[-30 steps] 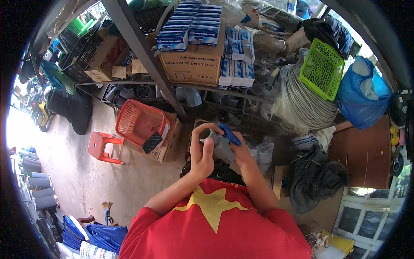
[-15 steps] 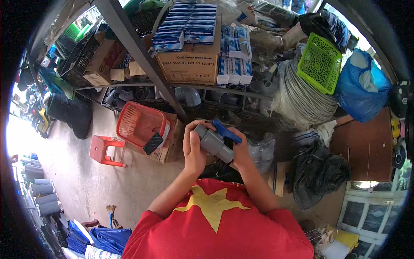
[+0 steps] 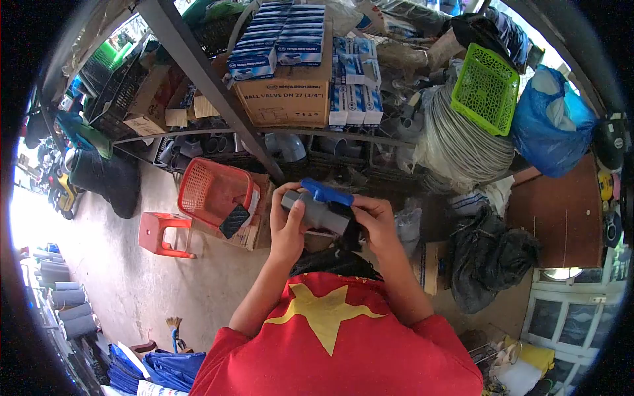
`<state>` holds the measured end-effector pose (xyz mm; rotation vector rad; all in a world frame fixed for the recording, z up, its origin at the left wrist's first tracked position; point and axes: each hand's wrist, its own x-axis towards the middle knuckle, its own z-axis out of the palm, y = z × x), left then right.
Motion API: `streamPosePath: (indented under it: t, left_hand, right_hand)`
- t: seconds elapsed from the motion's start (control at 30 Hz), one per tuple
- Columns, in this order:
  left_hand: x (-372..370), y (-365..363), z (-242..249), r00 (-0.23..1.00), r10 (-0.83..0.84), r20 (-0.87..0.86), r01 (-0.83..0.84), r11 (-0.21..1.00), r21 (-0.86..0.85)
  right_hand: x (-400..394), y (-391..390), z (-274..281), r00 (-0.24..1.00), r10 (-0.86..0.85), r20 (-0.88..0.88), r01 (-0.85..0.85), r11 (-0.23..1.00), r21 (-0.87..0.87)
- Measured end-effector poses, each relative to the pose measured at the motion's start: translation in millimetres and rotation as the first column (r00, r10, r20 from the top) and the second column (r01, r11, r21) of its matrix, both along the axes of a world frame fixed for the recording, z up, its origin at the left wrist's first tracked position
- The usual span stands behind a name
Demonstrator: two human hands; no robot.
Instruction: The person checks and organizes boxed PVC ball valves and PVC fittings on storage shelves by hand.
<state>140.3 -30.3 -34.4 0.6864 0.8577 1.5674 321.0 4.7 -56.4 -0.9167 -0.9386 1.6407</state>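
Observation:
A grey plastic ball valve point(image 3: 319, 216) with a blue lever handle point(image 3: 325, 193) is held up in front of my chest. My left hand point(image 3: 287, 228) is wrapped round the left end of the valve's body, thumb on top. The fingers of my right hand point(image 3: 376, 224) pinch the right tip of the blue handle. The handle lies across the far side of the valve, tilting slightly down to the right. Part of the valve's left end is hidden by my left fingers.
Ahead is a metal shelf with a ball valve carton point(image 3: 282, 100), blue-white boxes point(image 3: 300, 49) and a coil of hose point(image 3: 462, 142) under a green basket point(image 3: 485, 89). A red basket point(image 3: 214, 191) on a carton and a red stool point(image 3: 165, 234) stand at left.
The valve has turned in my hands, and its blue handle now lies further left and reaches above my left fingers. My right hand has shifted right, to the handle's tip.

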Motion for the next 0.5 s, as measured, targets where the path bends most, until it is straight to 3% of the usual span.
streamPosePath:
  t: [0.03, 0.13, 0.33, 0.5]
  left_hand:
    - [-1, 0, -2, 0.999, 0.023, -0.029, -0.023, 1.0, 0.013]
    - [-1, -2, 2, 0.993, 0.053, -0.101, -0.051, 0.998, 0.022]
    - [-3, -5, 2, 0.961, 0.076, -0.268, -0.05, 0.994, 0.1]
    - [-3, -3, -8, 0.901, 0.053, -0.43, 0.04, 0.978, 0.205]
  right_hand:
    - [-2, -3, 1, 0.999, -0.012, -0.045, 0.009, 0.997, -0.072]
    - [-10, -10, 12, 0.994, 0.068, -0.082, -0.06, 0.993, 0.099]
    - [-7, -5, 9, 0.971, 0.013, -0.237, -0.059, 0.981, -0.187]
    - [-12, -3, 15, 0.986, -0.058, -0.155, 0.028, 0.982, -0.189]
